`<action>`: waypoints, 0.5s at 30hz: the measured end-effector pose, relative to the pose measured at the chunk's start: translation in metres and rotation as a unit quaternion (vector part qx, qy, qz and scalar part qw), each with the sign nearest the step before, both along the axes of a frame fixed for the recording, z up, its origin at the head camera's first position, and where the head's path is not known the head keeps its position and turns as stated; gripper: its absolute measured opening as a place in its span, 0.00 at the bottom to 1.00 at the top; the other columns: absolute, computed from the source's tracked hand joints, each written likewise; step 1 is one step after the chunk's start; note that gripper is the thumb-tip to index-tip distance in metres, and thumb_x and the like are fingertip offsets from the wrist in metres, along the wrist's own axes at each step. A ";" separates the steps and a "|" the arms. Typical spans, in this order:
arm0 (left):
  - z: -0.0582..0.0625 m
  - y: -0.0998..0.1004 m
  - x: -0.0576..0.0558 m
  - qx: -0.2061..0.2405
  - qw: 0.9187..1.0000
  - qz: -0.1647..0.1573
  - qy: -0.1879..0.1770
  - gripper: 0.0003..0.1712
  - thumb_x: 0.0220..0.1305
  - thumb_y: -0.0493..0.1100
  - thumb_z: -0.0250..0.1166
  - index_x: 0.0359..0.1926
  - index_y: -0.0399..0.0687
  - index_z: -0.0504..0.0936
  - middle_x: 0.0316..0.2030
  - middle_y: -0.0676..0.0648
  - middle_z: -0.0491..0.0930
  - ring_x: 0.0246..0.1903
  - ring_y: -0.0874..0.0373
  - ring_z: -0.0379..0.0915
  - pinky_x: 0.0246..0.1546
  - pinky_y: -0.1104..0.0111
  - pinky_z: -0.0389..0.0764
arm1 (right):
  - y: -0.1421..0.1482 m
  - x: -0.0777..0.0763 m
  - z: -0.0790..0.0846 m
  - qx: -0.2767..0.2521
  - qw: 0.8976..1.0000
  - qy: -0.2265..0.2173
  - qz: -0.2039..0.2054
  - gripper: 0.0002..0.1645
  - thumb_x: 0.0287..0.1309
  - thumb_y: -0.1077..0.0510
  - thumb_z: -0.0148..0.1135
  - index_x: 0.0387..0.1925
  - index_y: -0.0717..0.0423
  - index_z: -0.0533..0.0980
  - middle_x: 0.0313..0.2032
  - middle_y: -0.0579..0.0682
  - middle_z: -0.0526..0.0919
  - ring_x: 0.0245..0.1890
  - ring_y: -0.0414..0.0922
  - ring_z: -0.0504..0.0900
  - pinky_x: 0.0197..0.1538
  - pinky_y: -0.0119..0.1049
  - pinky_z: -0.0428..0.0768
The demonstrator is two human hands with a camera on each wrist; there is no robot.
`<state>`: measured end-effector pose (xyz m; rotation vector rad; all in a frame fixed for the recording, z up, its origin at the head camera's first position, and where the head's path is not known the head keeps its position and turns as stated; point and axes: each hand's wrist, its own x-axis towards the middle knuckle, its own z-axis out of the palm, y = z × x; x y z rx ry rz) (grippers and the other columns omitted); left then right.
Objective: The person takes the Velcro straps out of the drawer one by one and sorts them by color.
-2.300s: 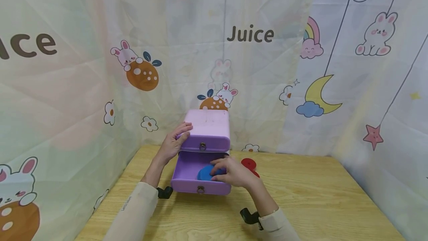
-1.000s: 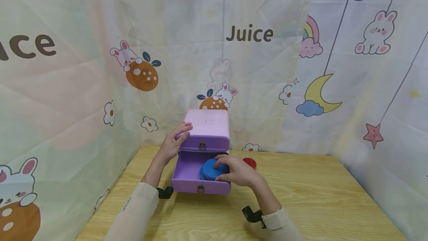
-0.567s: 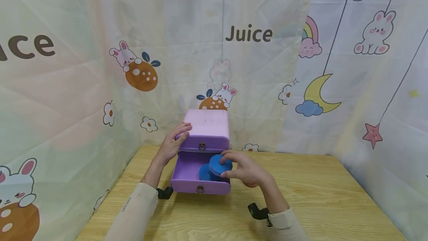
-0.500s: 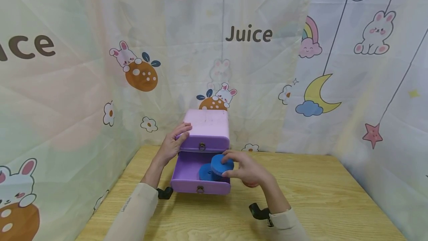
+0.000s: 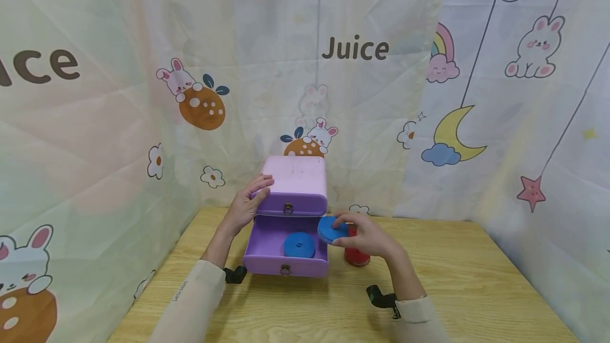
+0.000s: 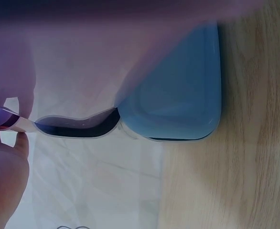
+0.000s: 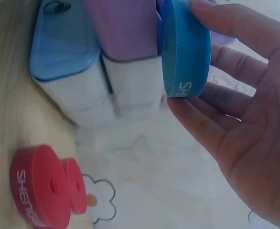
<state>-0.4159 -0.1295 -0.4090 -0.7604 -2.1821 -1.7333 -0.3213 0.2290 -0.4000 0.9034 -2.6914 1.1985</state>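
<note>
A small pink and purple drawer cabinet stands on the table, its middle purple drawer pulled out. My left hand rests against the upper left corner, fingers over the top and thumb toward the front. The left wrist view shows the cabinet's lower blue drawer large. Between thumb and fingers, my right hand pinches a blue roll of tape-like strap by its rim, just off the drawer's right side. Another blue roll lies flat inside the drawer.
Red rolls with white lettering stand on the table right of the cabinet, partly behind my right hand in the head view. The wooden table extends to the right. A printed curtain hangs close behind.
My right hand has lifted the upper blue roll out of the drawer and carried it rightward. The roll beneath is now fully visible. The left hand stays in place.
</note>
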 end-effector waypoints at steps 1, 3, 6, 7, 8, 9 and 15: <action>0.000 0.000 0.000 0.000 1.000 0.000 -0.001 0.22 0.77 0.51 0.62 0.65 0.51 0.82 0.74 0.51 0.70 0.82 0.53 0.46 0.82 0.46 0.45 | 0.002 -0.001 -0.001 -0.001 1.000 -0.003 -0.002 0.16 0.59 0.50 0.77 0.47 0.49 0.83 0.65 0.58 0.80 0.60 0.58 0.79 0.57 0.51 0.85; 0.001 0.000 0.001 0.000 1.000 0.000 -0.001 0.22 0.77 0.51 0.62 0.65 0.51 0.82 0.74 0.51 0.70 0.82 0.53 0.46 0.82 0.46 0.45 | 0.006 -0.003 -0.002 -0.004 1.000 -0.008 -0.009 0.16 0.60 0.50 0.77 0.46 0.49 0.83 0.64 0.59 0.80 0.59 0.57 0.79 0.58 0.51 0.85; 0.002 -0.001 0.001 0.002 1.000 -0.001 -0.001 0.21 0.77 0.51 0.62 0.65 0.51 0.82 0.73 0.51 0.71 0.82 0.54 0.46 0.82 0.46 0.44 | 0.011 -0.005 -0.005 -0.010 1.000 -0.015 -0.020 0.16 0.59 0.51 0.77 0.47 0.50 0.83 0.64 0.60 0.79 0.59 0.58 0.78 0.59 0.53 0.84; 0.002 -0.001 0.001 0.002 1.000 -0.002 -0.001 0.21 0.77 0.51 0.62 0.65 0.51 0.82 0.73 0.51 0.71 0.82 0.54 0.46 0.82 0.46 0.44 | 0.013 -0.006 -0.006 -0.014 0.999 -0.016 -0.024 0.17 0.59 0.52 0.77 0.47 0.51 0.83 0.64 0.60 0.79 0.59 0.58 0.78 0.59 0.54 0.84; 0.001 -0.001 0.000 0.001 1.000 -0.002 -0.001 0.21 0.77 0.50 0.62 0.65 0.51 0.82 0.73 0.51 0.71 0.82 0.54 0.46 0.82 0.46 0.44 | 0.015 -0.007 -0.007 -0.017 0.999 -0.017 -0.029 0.17 0.59 0.52 0.77 0.47 0.51 0.84 0.64 0.60 0.79 0.59 0.59 0.78 0.59 0.55 0.84; 0.001 0.000 0.000 0.002 1.000 -0.003 -0.001 0.21 0.77 0.50 0.62 0.65 0.50 0.82 0.73 0.51 0.71 0.82 0.54 0.46 0.82 0.46 0.44 | 0.016 -0.007 -0.008 -0.021 0.999 -0.018 -0.033 0.17 0.59 0.53 0.77 0.47 0.52 0.84 0.64 0.61 0.79 0.60 0.60 0.77 0.60 0.57 0.83; 0.001 0.000 0.000 0.002 1.000 -0.002 0.000 0.21 0.77 0.48 0.62 0.65 0.47 0.81 0.74 0.49 0.71 0.82 0.52 0.46 0.82 0.46 0.44 | 0.025 -0.011 -0.014 -0.036 0.997 -0.011 -0.065 0.18 0.59 0.53 0.77 0.49 0.52 0.83 0.67 0.61 0.77 0.66 0.64 0.75 0.65 0.64 0.78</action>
